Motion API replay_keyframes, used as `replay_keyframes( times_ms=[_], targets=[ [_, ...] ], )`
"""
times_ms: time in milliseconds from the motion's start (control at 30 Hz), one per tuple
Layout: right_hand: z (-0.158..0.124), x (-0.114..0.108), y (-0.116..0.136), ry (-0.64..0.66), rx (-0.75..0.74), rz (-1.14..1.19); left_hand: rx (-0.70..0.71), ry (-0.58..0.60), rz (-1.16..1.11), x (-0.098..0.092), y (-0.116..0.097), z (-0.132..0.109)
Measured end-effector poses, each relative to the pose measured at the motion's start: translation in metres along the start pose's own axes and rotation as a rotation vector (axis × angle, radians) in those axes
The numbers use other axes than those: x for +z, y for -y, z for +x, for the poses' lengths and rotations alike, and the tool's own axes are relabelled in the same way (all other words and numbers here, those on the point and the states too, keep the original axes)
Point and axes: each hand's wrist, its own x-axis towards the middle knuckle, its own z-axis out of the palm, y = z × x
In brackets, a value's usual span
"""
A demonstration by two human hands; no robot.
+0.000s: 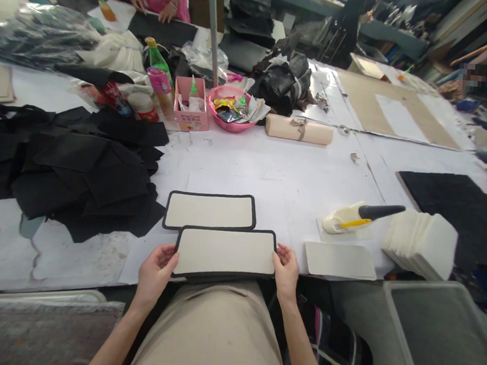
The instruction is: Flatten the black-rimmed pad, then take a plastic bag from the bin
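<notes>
Cluttered white surface (311, 176), black fabric scraps (79, 181) heaped to one side. At its near edge the left hand (156, 271) and right hand (286, 270) each clasp a short end of a black-edged panel (226, 252). It looks light, thin and fairly stiff, so the ends suit holding.

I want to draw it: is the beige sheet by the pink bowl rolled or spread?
Rolled: the beige sheet lies as a tube, tied round its middle.

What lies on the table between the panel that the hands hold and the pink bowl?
Head view: beyond the held panel, a second black-edged panel, then bare white table.
</notes>
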Motion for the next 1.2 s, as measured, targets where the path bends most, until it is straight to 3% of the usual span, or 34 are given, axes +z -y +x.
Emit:
replay_keyframes(
  times_ms=[167,333,467,600,667,767,867,1033,1200],
  targets=[
    [0.045,0.047,0.032,0.1,-0.09,0.06,0.095,-0.112,-0.044,-0.005,-0.035,0.052],
    [0.088,0.096,0.029,0.14,-0.175,-0.136,0.179,-0.176,0.188,-0.005,-0.042,0.107],
    [0.1,0.108,0.02,0.118,-0.205,-0.285,0.208,-0.27,0.545,0.002,-0.035,0.12],
    [0.105,0.104,0.011,0.098,-0.215,-0.371,0.225,-0.386,0.66,0.009,-0.028,0.12],
    [0.111,0.103,0.007,0.158,-0.105,-0.325,0.178,-0.349,0.632,0.009,-0.025,0.125],
    [0.119,0.107,0.004,0.313,0.067,-0.213,0.023,-0.135,0.461,0.007,-0.025,0.135],
    [0.124,0.112,0.006,0.428,0.121,-0.174,-0.093,0.039,0.196,0.005,-0.03,0.141],
    [0.127,0.121,0.005,0.516,0.278,-0.096,-0.135,0.047,0.028,0.007,-0.035,0.149],
    [0.115,0.124,0.011,0.408,0.258,-0.118,-0.139,0.053,-0.077,0.003,-0.031,0.152]
  ],
)
